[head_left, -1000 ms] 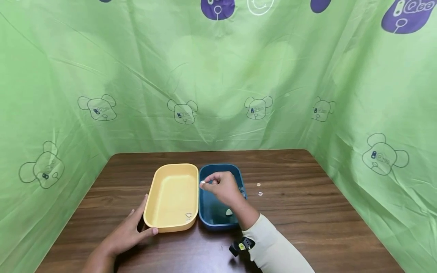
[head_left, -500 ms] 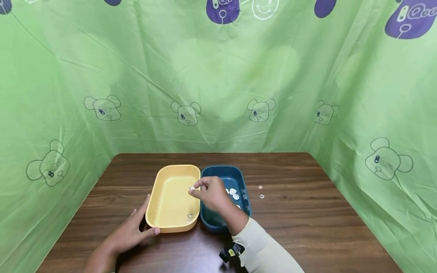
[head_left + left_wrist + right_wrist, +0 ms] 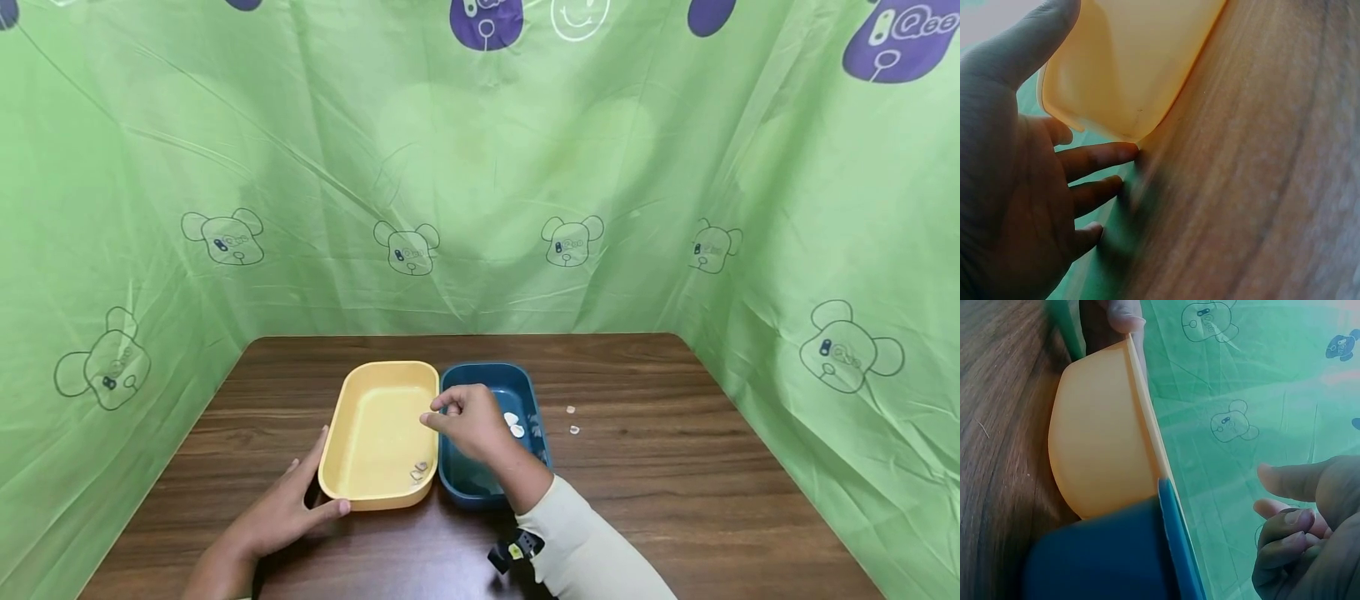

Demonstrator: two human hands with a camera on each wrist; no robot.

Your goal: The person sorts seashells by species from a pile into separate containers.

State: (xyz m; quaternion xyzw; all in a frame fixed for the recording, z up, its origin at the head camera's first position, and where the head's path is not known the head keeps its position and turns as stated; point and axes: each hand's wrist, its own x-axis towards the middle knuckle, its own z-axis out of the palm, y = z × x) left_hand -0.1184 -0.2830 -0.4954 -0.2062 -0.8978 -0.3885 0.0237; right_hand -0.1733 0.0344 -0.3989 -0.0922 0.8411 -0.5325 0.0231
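In the head view, my left hand [image 3: 277, 512] rests against the near left corner of a yellow tray [image 3: 375, 417]. Its thumb lies at the front wall, and the left wrist view has the other fingers loosely spread along the tray. Over the seam beside a dark blue tray [image 3: 472, 482] hovers my right hand [image 3: 471, 423]. Its thumb and forefinger stand apart with nothing between them; the other fingers curl inward in the right wrist view. Several small shell-like pieces [image 3: 417, 475] lie in the yellow tray's near right corner. White shell-like pieces [image 3: 517, 431] sit in the blue tray, partly hidden by the hand.
Two tiny pale pieces [image 3: 574, 430] lie on the brown wooden table [image 3: 675, 467], right of the blue tray. The trays stand side by side. A black device [image 3: 516, 550] is strapped at the right wrist. Green printed cloth [image 3: 480, 167] encloses the table's back and sides.
My right hand moved left from over the blue tray to the yellow tray's edge and let go of a small white piece. More pieces now show in the yellow tray's corner. The left hand stayed put.
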